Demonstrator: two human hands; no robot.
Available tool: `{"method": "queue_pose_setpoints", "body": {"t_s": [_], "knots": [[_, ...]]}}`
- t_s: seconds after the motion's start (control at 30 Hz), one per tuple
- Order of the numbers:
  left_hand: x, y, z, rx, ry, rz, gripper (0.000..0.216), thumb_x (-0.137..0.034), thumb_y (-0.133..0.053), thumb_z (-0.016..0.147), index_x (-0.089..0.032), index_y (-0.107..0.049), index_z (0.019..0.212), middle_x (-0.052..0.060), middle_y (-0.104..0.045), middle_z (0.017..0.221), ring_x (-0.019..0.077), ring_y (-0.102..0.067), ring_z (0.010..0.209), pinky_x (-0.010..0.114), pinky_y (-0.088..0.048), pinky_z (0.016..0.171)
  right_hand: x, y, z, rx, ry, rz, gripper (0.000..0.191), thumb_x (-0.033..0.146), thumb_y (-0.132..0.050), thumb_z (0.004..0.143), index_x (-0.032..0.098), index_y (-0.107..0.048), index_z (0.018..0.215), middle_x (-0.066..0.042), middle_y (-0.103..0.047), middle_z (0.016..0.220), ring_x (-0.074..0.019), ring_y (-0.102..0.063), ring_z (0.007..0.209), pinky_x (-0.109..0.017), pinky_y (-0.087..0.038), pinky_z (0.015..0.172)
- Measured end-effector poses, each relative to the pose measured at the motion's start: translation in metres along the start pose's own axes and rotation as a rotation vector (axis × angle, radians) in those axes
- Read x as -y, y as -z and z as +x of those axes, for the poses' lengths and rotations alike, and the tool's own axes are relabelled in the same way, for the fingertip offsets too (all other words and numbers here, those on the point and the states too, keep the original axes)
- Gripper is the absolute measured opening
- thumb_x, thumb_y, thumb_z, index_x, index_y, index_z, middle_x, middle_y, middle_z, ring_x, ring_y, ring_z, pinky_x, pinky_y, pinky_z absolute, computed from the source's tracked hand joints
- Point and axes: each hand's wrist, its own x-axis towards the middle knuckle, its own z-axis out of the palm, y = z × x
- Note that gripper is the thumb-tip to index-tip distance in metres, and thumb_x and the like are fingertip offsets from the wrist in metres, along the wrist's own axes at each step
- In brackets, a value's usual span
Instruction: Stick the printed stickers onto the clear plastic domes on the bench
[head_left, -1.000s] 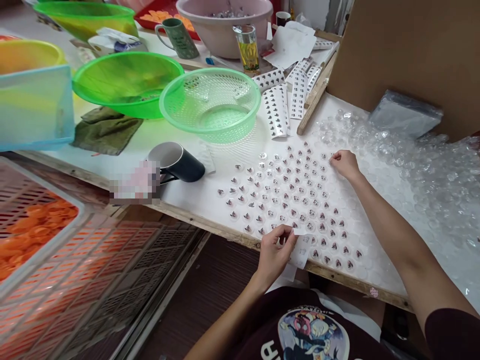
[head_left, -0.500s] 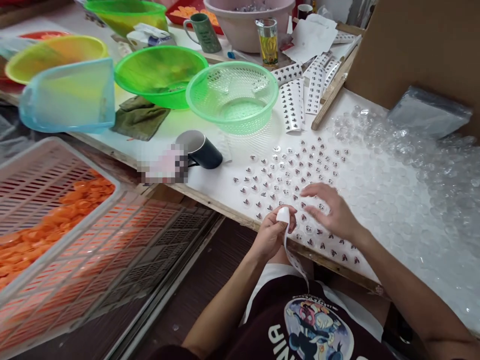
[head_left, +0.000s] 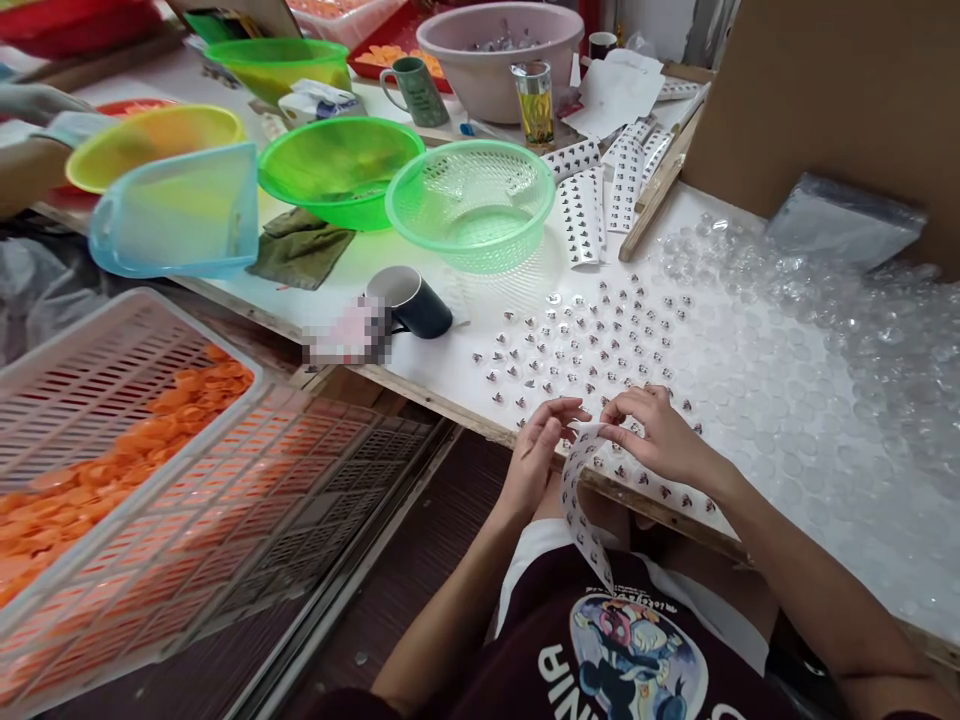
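A long white sticker strip point(head_left: 576, 500) hangs from my hands down to my lap at the table's front edge. My left hand point(head_left: 541, 450) holds its top from the left, fingers curled on it. My right hand point(head_left: 654, 432) pinches the strip's top end from the right. Just beyond them, several small clear domes with dark stickers point(head_left: 592, 335) lie in rows on the white table point(head_left: 442, 370). Bare clear domes point(head_left: 795, 400) cover the table to the right.
A black mug point(head_left: 411, 300) lies on its side left of the rows. Behind it stand a green mesh basket point(head_left: 471, 200), green and yellow bowls point(head_left: 339, 165), a blue tub point(head_left: 180, 210) and more sticker strips point(head_left: 581, 215). A crate with orange pieces point(head_left: 112, 450) is at left. Another person's arm point(head_left: 30, 150) shows at far left.
My right hand came back from the far rows to the table's front edge and took hold of the strip's top. The strip, rolled in my left hand before, now hangs unrolled.
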Motion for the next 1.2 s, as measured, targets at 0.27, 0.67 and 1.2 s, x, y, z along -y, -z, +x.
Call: {"method": "queue_pose_setpoints", "body": {"t_s": [0.27,0.67,1.2], "knots": [[0.000,-0.003,-0.008,-0.127,-0.141,0.441,0.029,-0.040,-0.071,0.087,-0.016,-0.064,0.072,-0.003,-0.053,0.064,0.0104,-0.043,0.060,0.023,-0.036,0.058,-0.003,-0.011,-0.003,-0.029,-0.035,-0.008,0.011,0.025,-0.055,0.099,0.023,-0.061,0.090,0.000,-0.071,0.091,-0.0197,-0.063,0.090,-0.042,-0.031,0.095],[0.010,-0.006,-0.004,-0.161,-0.186,0.492,0.032,-0.039,-0.068,0.090,-0.017,-0.060,0.067,-0.004,-0.050,0.061,0.0106,-0.039,0.057,0.024,-0.036,0.057,-0.006,-0.019,-0.011,-0.234,-0.064,-0.030,0.002,0.026,-0.064,0.092,0.025,-0.064,0.092,0.000,-0.071,0.095,-0.0208,-0.063,0.088,-0.040,-0.034,0.091],[0.013,-0.008,-0.001,-0.153,-0.191,0.530,0.031,-0.039,-0.067,0.090,-0.018,-0.062,0.068,-0.003,-0.052,0.062,0.0117,-0.042,0.059,0.025,-0.038,0.060,-0.011,-0.016,-0.011,-0.220,-0.123,0.027,0.004,0.027,-0.065,0.089,0.024,-0.063,0.089,-0.001,-0.070,0.092,-0.0195,-0.060,0.080,-0.041,-0.037,0.089]]}}
